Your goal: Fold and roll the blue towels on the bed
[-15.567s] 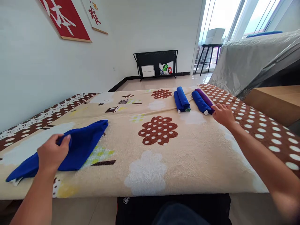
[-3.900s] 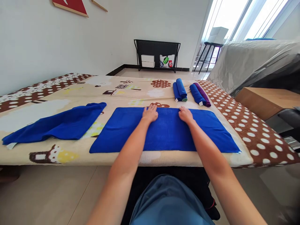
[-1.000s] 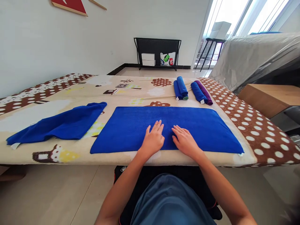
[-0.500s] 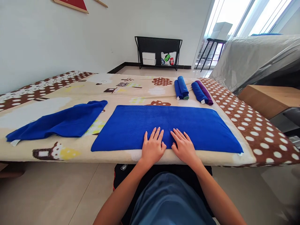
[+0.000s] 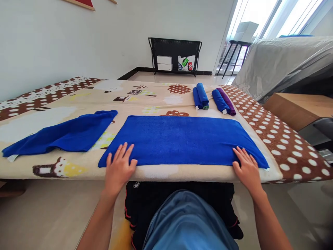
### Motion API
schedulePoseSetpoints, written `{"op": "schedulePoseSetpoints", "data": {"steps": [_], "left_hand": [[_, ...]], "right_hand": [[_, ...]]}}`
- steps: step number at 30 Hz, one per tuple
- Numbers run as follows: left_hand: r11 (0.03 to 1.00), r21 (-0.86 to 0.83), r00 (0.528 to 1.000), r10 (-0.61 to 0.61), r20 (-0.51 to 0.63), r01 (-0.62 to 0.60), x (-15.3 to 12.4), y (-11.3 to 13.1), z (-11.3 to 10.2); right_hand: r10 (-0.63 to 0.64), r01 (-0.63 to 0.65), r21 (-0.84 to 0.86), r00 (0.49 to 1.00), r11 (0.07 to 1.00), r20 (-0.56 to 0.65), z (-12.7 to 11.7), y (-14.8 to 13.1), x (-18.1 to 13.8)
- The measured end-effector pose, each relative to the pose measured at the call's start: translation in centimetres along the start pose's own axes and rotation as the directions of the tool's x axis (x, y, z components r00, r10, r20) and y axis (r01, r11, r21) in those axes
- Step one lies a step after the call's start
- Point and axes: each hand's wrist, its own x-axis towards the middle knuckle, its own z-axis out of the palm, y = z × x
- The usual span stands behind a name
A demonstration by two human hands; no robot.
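The flat, rectangular blue fabric cloth [image 5: 179, 139] lies close to the near edge of the cream-and-brown plush blanket [image 5: 197, 173]. The left hand [image 5: 119, 169] and the right hand [image 5: 246, 168] rest with spread fingers on its near border, beside the left and right corners, grasping nothing. Unequal pushing could wrinkle the cloth; pulling nearward could let this border slip over the edge.

The flat towel [image 5: 182, 140] lies before rolls [image 5: 202, 95], right of a loose towel [image 5: 70, 134].
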Motion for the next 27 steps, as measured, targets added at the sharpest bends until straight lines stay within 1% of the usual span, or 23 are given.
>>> {"op": "schedulePoseSetpoints", "data": {"steps": [2, 3, 5, 7, 10, 12, 14, 15, 17, 18, 19, 20, 21, 22, 24, 26, 27], "left_hand": [[0.996, -0.002, 0.995, -0.094, -0.044, 0.094, -0.5, -2.4, -0.1], [0.991, -0.005, 0.988, -0.136, -0.068, 0.136, -0.7, -3.2, 0.0], [0.982, -0.015, 0.976, -0.189, -0.106, 0.189, -1.1, -4.2, 0.1], [0.98, -0.02, 0.972, -0.197, -0.131, 0.196, -1.3, -4.6, 0.2], [0.982, -0.021, 0.972, -0.189, -0.138, 0.188, -1.5, -4.8, 0.3], [0.98, -0.018, 0.97, -0.199, -0.137, 0.199, -1.4, -4.9, 0.2], [0.979, -0.02, 0.965, -0.205, -0.162, 0.204, -1.2, -4.4, -0.3], [0.98, -0.03, 0.963, -0.197, -0.185, 0.194, -0.9, -3.7, -0.6], [0.99, -0.071, 0.969, -0.132, -0.211, 0.12, -0.2, -1.2, -1.3], [0.994, -0.099, 0.976, -0.073, -0.204, 0.054, 0.3, 0.7, -1.6], [0.992, -0.125, 0.985, 0.009, -0.173, -0.031, 0.8, 3.0, -1.8], [0.982, -0.145, 0.986, 0.107, -0.126, -0.125, 1.3, 5.5, -1.9], [0.965, -0.166, 0.979, 0.193, -0.071, -0.202, 1.9, 8.2, -1.9], [0.941, -0.195, 0.96, 0.279, -0.012, -0.276, 2.3, 10.8, -1.7], [0.89, -0.257, 0.915, 0.402, 0.047, -0.377, 3.2, 15.6, -0.9], [0.861, -0.299, 0.883, 0.459, 0.102, -0.413, 3.9, 18.8, 0.1], [0.857, -0.309, 0.874, 0.469, 0.13, -0.414, 4.2, 19.6, 0.7]], "right_hand": [[0.085, -0.085, 0.001, 0.996, 0.996, -0.018, 0.0, 2.9, -0.5], [0.12, -0.119, 0.01, 0.993, 0.993, -0.021, 0.0, 4.1, -0.7], [0.175, -0.174, 0.044, 0.984, 0.984, -0.022, 0.0, 6.0, -1.2], [0.221, -0.218, 0.082, 0.975, 0.972, -0.027, -0.1, 7.2, -1.6], [0.273, -0.267, 0.112, 0.961, 0.957, -0.036, -0.2, 8.0, -2.1], [0.292, -0.288, 0.086, 0.956, 0.954, -0.041, -0.5, 8.0, -2.2], [0.309, -0.308, 0.023, 0.948, 0.951, -0.074, -0.9, 7.3, -1.9], [0.307, -0.309, -0.007, 0.947, 0.951, -0.094, -1.1, 6.6, -1.5], [0.264, -0.266, -0.012, 0.959, 0.964, -0.104, -1.5, 3.9, -0.3], [0.212, -0.212, 0.017, 0.974, 0.977, -0.077, -1.7, 2.0, 0.4], [0.147, -0.145, 0.068, 0.988, 0.987, -0.037, -1.8, -0.2, 1.1], [0.055, -0.058, 0.124, 0.998, 0.991, 0.027, -1.9, -2.7, 1.9], [-0.042, 0.028, 0.171, 0.996, 0.985, 0.079, -2.0, -5.4, 2.7], [-0.135, 0.106, 0.217, 0.983, 0.97, 0.122, -1.9, -8.0, 3.4], [-0.288, 0.219, 0.309, 0.936, 0.925, 0.2, -1.5, -12.7, 4.5], [-0.353, 0.262, 0.349, 0.907, 0.9, 0.228, -0.9, -15.9, 5.3], [-0.365, 0.269, 0.356, 0.9, 0.895, 0.237, -0.6, -16.7, 5.6]]}}
